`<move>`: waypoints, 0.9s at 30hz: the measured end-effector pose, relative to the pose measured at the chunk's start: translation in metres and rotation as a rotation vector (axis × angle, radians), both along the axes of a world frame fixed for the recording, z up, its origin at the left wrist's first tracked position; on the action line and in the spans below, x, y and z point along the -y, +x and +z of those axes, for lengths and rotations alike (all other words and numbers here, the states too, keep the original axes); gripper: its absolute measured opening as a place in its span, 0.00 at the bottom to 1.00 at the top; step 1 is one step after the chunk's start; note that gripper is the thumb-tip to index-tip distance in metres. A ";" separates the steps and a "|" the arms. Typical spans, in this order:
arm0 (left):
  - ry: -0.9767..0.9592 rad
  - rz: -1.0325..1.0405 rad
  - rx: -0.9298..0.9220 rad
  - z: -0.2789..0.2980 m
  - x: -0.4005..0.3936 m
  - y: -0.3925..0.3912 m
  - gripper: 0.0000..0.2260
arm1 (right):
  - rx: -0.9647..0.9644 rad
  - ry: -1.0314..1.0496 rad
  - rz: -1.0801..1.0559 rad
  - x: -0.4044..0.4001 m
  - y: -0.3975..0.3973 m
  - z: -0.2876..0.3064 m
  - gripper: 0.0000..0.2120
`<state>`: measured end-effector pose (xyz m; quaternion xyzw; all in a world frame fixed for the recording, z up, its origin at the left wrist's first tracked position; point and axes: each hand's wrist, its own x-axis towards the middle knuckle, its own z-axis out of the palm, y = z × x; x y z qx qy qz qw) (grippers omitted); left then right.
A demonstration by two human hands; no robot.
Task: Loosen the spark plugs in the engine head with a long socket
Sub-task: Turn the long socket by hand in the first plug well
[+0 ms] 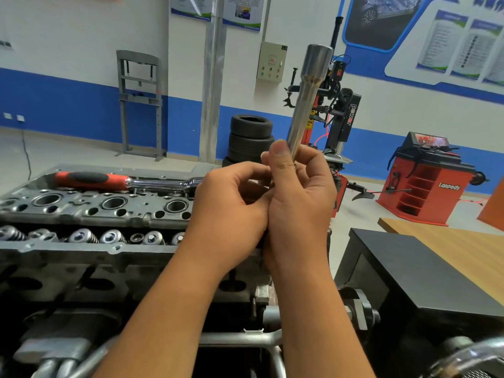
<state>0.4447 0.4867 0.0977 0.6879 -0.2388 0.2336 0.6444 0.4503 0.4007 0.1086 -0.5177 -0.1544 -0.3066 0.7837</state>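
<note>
My right hand grips the lower end of a long steel socket, which points up and slightly right, above the right end of the engine head. My left hand is curled against the right hand at the socket's bottom end; what its fingers touch is hidden. A ratchet with a red and black handle lies along the back edge of the engine head. Several round plug wells and valve springs show on the head's top.
A black box stands to the right of the engine, with a wooden table behind it. On the floor beyond are stacked tyres, a tyre changer, a red wheel balancer and a grey press frame.
</note>
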 end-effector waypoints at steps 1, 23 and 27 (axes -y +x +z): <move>-0.004 -0.012 0.008 0.000 0.000 0.000 0.10 | 0.005 -0.002 -0.001 0.000 0.000 0.000 0.08; -0.010 0.024 -0.031 -0.002 -0.001 0.002 0.08 | -0.010 0.060 0.028 0.001 -0.002 0.001 0.16; 0.005 -0.091 -0.010 0.000 0.000 0.002 0.09 | 0.010 0.024 -0.012 0.001 0.000 0.000 0.15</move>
